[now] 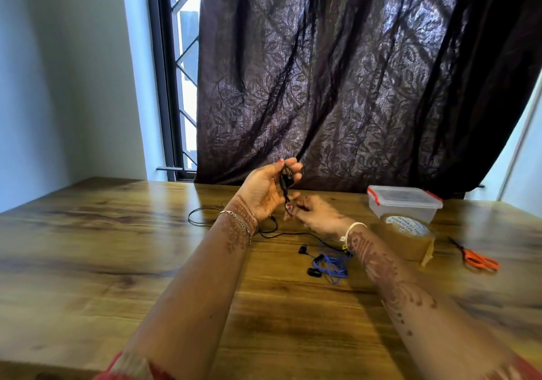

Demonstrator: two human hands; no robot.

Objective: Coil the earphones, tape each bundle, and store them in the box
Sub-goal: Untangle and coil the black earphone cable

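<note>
My left hand [268, 190] is raised above the wooden table [117, 247], palm toward me, fingers curled round a small coil of black earphone cable [286, 184]. Just below it, my right hand [315, 214] pinches the same cable. The rest of the black cable [202, 218] trails in loops on the table behind my left wrist. Blue earphones [333, 265] with black earbuds lie in a loose heap beside my right forearm. A clear plastic box [404, 205] with red clips and its lid on stands at the right, behind a brown tape roll [407, 240].
Orange-handled scissors [478, 258] lie at the far right of the table. A dark patterned curtain [352, 86] hangs behind the table's far edge, with a window to its left.
</note>
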